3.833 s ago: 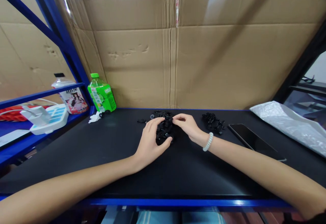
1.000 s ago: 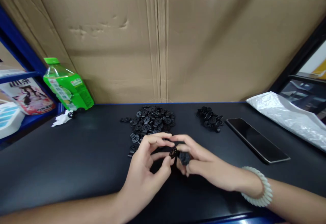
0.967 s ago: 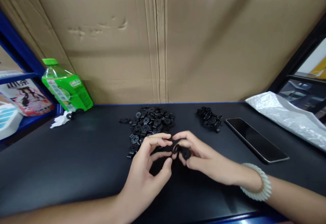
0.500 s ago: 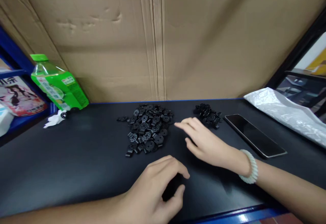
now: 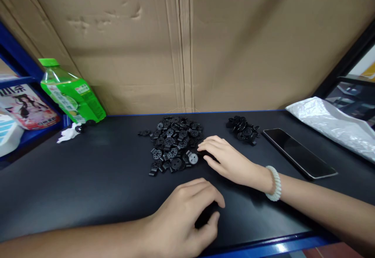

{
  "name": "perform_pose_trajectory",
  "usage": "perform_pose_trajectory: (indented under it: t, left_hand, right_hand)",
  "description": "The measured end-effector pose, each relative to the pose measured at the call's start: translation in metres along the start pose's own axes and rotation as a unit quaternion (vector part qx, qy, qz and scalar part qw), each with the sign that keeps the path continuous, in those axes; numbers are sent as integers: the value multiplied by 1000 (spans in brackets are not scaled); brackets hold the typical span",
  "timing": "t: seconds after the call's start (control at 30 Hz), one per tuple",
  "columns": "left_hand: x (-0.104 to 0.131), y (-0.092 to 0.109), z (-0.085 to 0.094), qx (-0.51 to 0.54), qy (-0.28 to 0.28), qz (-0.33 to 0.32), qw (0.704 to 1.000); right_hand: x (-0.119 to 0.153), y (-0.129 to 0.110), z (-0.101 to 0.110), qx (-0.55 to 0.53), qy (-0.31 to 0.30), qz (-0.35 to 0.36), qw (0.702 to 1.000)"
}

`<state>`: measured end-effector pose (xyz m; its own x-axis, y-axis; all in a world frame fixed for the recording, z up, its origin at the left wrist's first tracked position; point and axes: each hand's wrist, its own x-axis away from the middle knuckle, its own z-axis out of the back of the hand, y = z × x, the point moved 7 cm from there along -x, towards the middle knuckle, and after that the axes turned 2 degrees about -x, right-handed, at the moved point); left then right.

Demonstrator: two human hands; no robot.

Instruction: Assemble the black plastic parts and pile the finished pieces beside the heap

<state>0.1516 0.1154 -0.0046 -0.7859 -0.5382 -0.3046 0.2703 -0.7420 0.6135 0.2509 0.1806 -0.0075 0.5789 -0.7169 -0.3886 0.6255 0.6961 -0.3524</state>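
Observation:
A heap of small round black plastic parts (image 5: 171, 142) with short tabs lies mid-table. At its right edge is my right hand (image 5: 225, 158), fingers stretched out and thumb apart. Its fingertips are right beside the parts; whether they touch one I cannot tell. One part (image 5: 193, 158) near the thumb shines grey in the light. Closer to me, my left hand (image 5: 187, 215) rests with fingers curved and a gap between thumb and forefinger, holding nothing visible. A smaller pile of black parts (image 5: 242, 129) lies behind and right of my right hand.
A dark phone (image 5: 299, 152) and a silvery plastic bag (image 5: 336, 121) lie at the right. At the left, a green bottle (image 5: 73, 94) leans near a crumpled white tissue (image 5: 69, 133). A cardboard wall (image 5: 131, 54) closes off the back of the black table (image 5: 73, 187).
My right hand has moved left and down to the heap's right edge. A part there now catches the light. The view has shifted slightly; my left hand keeps its pose.

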Motion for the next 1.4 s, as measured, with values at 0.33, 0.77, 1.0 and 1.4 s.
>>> perform_pose_trajectory:
  t: [0.33,0.77,1.0,1.4]
  left_hand:
    - [1,-7,14,45,76,51,995]
    - [4,-40,24,339,185,214,897]
    - [3,-37,19,353,166,195,900]
    - [4,-31,21,346,164,149,912]
  right_hand:
    - [7,12,26,-109,128,-63,984]
    - [22,-20,17,-482,36,-87,871]
    - [25,-22,15,-541,50,-64,837]
    - [24,-20,10,-601,39,-112,791]
